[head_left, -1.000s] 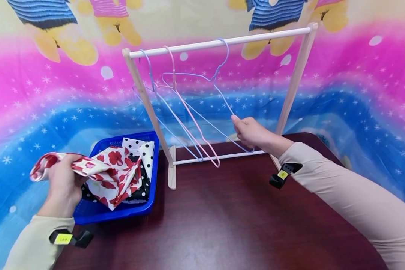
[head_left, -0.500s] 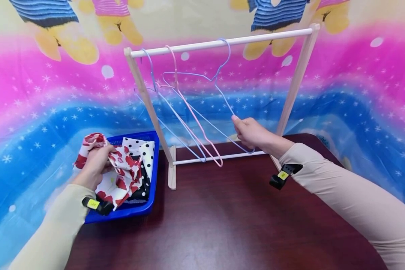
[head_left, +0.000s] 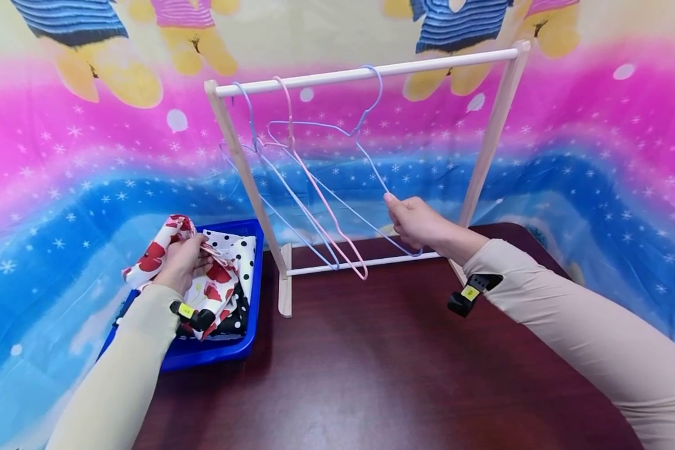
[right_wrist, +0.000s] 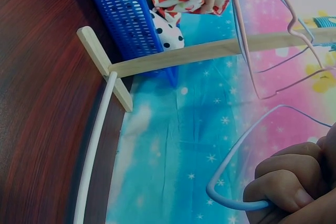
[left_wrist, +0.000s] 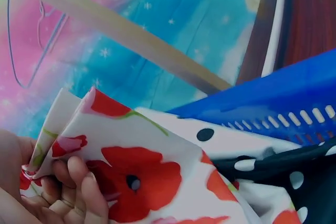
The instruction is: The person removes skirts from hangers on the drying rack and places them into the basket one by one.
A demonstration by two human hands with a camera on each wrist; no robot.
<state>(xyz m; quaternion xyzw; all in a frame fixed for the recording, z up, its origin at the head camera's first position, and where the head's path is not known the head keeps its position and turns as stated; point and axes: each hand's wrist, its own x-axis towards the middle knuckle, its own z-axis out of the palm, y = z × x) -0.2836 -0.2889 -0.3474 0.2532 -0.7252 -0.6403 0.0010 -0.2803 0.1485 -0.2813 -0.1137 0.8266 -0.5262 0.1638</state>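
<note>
My left hand (head_left: 181,265) grips a white cloth with red flowers (left_wrist: 139,182) above the blue basket (head_left: 216,356). Its fingers pinch a folded edge in the left wrist view, and the lower part of the cloth drapes into the basket. With curled fingers, my right hand (head_left: 419,222) holds the near side of a light blue wire hanger (right_wrist: 211,187). That hanger's hook sits over the rail (head_left: 439,64) of a wooden rack. Further left on the same rail hang a pink hanger (head_left: 290,122) and another blue hanger (head_left: 250,115).
In the basket lie a white cloth with black dots (head_left: 247,256) and a black cloth with white dots (head_left: 236,322). The rack's left upright (head_left: 242,169) stands beside the basket on the dark wooden table (head_left: 360,350). A patterned backdrop (head_left: 118,144) surrounds the table.
The left hand has moved right and slightly up over the basket with the flowered cloth, which is now more gathered. The right hand keeps its hold on the hanger in the same place.
</note>
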